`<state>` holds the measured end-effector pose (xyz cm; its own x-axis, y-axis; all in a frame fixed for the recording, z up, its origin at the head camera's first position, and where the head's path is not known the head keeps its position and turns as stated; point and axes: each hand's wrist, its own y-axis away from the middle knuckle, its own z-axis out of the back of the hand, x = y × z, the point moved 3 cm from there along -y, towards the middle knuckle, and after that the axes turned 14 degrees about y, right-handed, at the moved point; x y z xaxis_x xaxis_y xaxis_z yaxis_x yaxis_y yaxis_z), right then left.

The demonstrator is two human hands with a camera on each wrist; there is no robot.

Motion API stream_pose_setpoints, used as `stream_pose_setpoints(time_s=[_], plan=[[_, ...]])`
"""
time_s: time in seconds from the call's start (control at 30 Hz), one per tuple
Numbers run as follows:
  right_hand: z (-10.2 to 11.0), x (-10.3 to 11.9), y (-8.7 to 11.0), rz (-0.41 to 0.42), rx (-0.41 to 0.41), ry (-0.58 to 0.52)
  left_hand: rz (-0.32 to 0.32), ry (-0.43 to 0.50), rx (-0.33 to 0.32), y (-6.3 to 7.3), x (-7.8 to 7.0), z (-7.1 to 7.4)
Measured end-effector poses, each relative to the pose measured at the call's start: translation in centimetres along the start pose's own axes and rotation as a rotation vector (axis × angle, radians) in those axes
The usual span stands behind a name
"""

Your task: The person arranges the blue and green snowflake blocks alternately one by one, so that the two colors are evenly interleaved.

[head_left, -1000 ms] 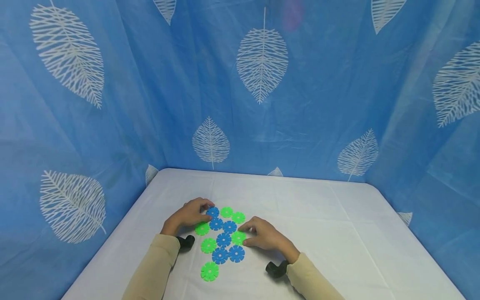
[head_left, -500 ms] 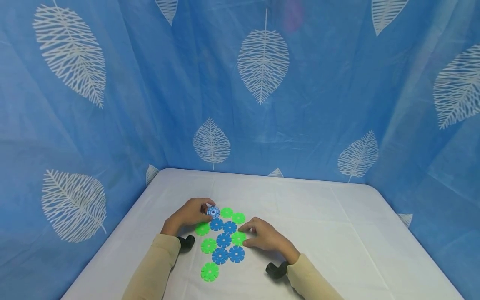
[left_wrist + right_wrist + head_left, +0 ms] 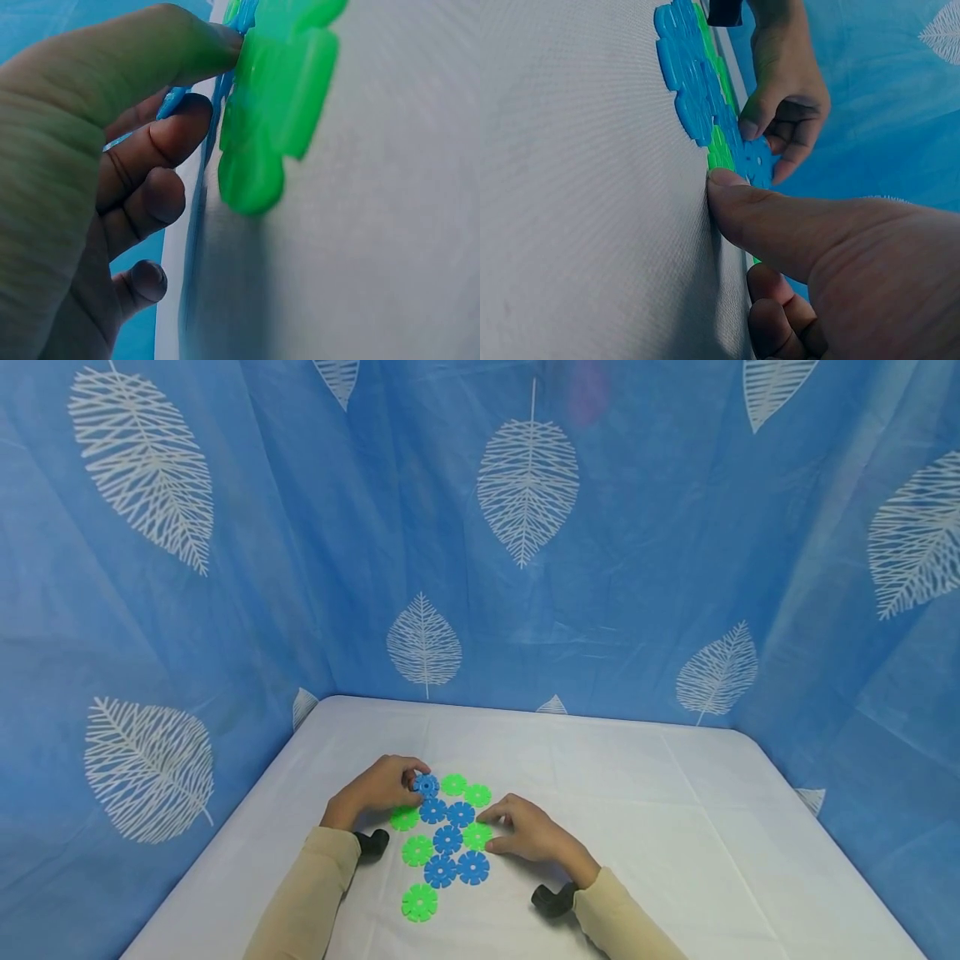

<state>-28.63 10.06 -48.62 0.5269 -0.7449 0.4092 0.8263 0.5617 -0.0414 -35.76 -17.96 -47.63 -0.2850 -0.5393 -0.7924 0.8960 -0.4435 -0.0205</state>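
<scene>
Blue and green notched plastic discs lie in a branching pattern on the white table. My left hand (image 3: pixel 384 782) pinches the farthest blue disc (image 3: pixel 427 786) between thumb and fingers at its edges; in the right wrist view that blue disc (image 3: pixel 759 161) overlaps its neighbour. A green disc (image 3: pixel 281 90) sits just below my left thumb. My right hand (image 3: pixel 531 828) holds the green disc (image 3: pixel 477 837) on the pattern's right side, thumb and index finger at its rim. In the right wrist view the thumb (image 3: pixel 757 214) partly hides that green disc (image 3: pixel 720 150).
More discs surround the hands: two green ones (image 3: pixel 453 785) at the back, several blue ones (image 3: pixel 447 840) down the middle, and a lone green disc (image 3: pixel 419 903) nearest me. Blue leaf-print curtains (image 3: pixel 525 635) border the table (image 3: pixel 637 793) at the back and sides.
The far blue disc in my left fingers has tilted, flashed bright and turned darker again, shifting slightly. My right hand has stayed in place.
</scene>
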Motion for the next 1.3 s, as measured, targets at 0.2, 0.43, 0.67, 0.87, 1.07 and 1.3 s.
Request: stream_pose_setpoints(time_s=[0.2,0.43,0.67,0.87,1.07,1.3], plan=[[0.0,0.2,0.1,0.001,0.002,0.0,0.042,-0.044,-0.088,0.1,-0.1,0.3],[0.0,0.1,0.1,0.006,0.002,-0.001,-0.023,-0.036,-0.195,0.1,0.0,1.0],[0.1,0.2,0.1,0.001,0.005,-0.012,-0.07,-0.026,-0.292,0.4,0.3,2.2],[0.1,0.0,0.1,0.003,0.006,-0.015,-0.076,0.024,-0.337,0.4,1.0,3.0],[-0.2,-0.3,0.1,0.009,0.009,-0.014,-0.051,0.098,-0.386,-0.2,2.3,3.5],[-0.2,-0.3,0.0,0.013,0.005,0.001,-0.055,0.165,-0.418,-0.9,2.7,3.7]])
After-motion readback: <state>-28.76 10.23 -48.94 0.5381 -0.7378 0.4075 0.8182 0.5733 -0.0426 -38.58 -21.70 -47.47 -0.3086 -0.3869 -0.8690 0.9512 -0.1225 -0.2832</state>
